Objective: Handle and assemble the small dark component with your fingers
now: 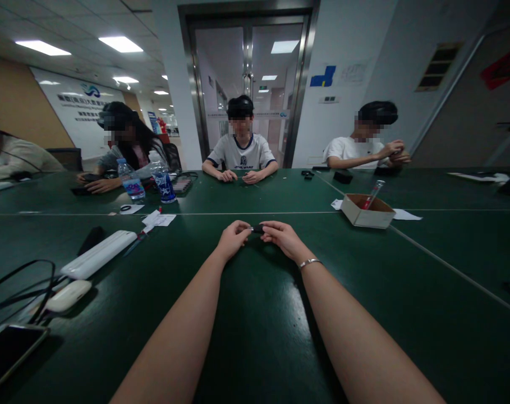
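Over the green table, my left hand (233,239) and my right hand (283,238) meet at a small black object with a silver end (258,229). Its exact kind is too small to tell. The fingers of my left hand are closed at the silver end, while those of my right hand pinch the black part. Both forearms reach forward from the near edge, and a silver bracelet (310,262) circles my right wrist. My fingers hide parts of the object.
On the left lie a white power strip (101,255), a white case (68,295), cables and a phone (13,350). Two bottles (164,182) stand farther back. An open box (368,216) holding a clear-and-red tube is at right. Several people (241,148) sit around the table.
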Tool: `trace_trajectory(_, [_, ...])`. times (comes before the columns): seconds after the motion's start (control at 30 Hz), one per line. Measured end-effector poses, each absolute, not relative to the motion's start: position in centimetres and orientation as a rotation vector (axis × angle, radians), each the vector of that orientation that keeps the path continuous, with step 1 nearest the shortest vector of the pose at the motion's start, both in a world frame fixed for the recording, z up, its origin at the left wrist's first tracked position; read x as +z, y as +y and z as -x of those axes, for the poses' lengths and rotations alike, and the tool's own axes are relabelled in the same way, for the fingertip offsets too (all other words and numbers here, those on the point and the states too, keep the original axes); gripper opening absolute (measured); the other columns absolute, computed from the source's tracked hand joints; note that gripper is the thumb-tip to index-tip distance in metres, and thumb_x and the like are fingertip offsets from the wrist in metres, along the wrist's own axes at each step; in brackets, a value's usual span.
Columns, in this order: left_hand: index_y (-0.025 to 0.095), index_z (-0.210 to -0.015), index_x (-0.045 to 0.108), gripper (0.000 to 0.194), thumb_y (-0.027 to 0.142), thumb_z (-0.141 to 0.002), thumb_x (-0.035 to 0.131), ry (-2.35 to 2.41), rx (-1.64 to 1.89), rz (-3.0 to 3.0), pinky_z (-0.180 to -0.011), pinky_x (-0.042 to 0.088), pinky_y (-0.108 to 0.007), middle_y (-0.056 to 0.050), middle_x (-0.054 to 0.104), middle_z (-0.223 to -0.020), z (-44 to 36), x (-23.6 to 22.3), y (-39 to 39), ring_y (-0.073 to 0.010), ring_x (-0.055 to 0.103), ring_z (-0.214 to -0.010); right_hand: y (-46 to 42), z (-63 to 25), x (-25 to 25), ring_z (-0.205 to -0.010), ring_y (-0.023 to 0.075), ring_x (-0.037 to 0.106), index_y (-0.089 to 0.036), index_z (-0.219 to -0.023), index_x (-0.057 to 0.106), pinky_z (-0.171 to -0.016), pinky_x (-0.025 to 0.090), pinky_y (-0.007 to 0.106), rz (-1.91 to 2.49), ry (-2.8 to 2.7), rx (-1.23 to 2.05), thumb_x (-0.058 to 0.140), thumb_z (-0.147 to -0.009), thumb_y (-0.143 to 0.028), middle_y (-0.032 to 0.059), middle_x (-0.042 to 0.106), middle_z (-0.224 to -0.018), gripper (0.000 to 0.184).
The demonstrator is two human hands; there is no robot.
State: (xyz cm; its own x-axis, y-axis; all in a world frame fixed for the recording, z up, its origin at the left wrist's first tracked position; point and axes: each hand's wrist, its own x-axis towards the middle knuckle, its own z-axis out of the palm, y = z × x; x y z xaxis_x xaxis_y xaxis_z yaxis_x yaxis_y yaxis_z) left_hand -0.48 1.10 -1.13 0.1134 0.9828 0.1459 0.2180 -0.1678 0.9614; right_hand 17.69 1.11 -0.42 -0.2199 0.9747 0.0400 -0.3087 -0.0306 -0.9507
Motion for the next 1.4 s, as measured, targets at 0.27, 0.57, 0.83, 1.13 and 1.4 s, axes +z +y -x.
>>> trace_trajectory(0.27, [0.016, -0.087, 0.06, 0.029, 0.043, -0.079, 0.058, 1.249, 1.107, -1.561, -0.049, 0.041, -0.019, -0.004, 0.063, -0.08, 0.4, -1.5, 1.3, -0.0112, 0.056, -0.062, 1.4, -17.7, -0.8, -0.059, 0.0109, 0.064, -0.009, -0.092, 0.07, -0.057, 0.054, 0.018, 0.859, -1.133, 1.495, 0.074, -0.072, -0.009, 0.0063, 0.069, -0.072, 0.021])
trace_trajectory(0.57, [0.015, -0.087, 0.063, 0.027, 0.04, -0.081, 0.057, 1.3, 1.095, -1.543, -0.051, 0.045, -0.021, -0.006, 0.063, -0.083, 0.5, -1.6, 1.7, -0.0136, 0.06, -0.065, 1.2, -17.7, -0.5, -0.058, 0.0108, 0.064, -0.009, -0.093, 0.069, -0.056, 0.053, 0.017, 0.867, -1.132, 1.49, 0.074, -0.072, -0.009, 0.0057, 0.068, -0.071, 0.022])
trace_trajectory(0.83, [0.014, -0.086, 0.063, 0.029, 0.041, -0.083, 0.056, 1.289, 1.132, -1.541, -0.049, 0.046, -0.02, -0.008, 0.06, -0.096, 0.5, -1.9, 1.8, -0.0118, 0.06, -0.066, 1.2, -17.8, -0.6, -0.059, 0.0108, 0.064, -0.01, -0.092, 0.069, -0.055, 0.054, 0.018, 0.857, -1.151, 1.488, 0.077, -0.071, -0.012, 0.006, 0.069, -0.073, 0.023])
trace_trajectory(1.13, [0.013, -0.088, 0.063, 0.032, 0.044, -0.083, 0.056, 1.28, 1.122, -1.56, -0.05, 0.046, -0.019, -0.009, 0.057, -0.099, 0.5, -1.8, 1.8, -0.0118, 0.06, -0.068, 1.2, -17.7, -0.4, -0.058, 0.0105, 0.064, -0.01, -0.091, 0.069, -0.055, 0.054, 0.017, 0.867, -1.132, 1.499, 0.075, -0.072, -0.009, 0.0061, 0.069, -0.072, 0.02])
trace_trajectory(1.4, [0.013, -0.086, 0.061, 0.029, 0.042, -0.083, 0.056, 1.287, 1.083, -1.606, -0.051, 0.046, -0.018, -0.007, 0.056, -0.097, 0.7, -2.5, 1.8, -0.0113, 0.059, -0.068, 1.2, -17.7, -0.4, -0.059, 0.0109, 0.064, -0.009, -0.092, 0.069, -0.056, 0.054, 0.018, 0.869, -1.142, 1.496, 0.075, -0.072, -0.01, 0.0066, 0.069, -0.073, 0.022])
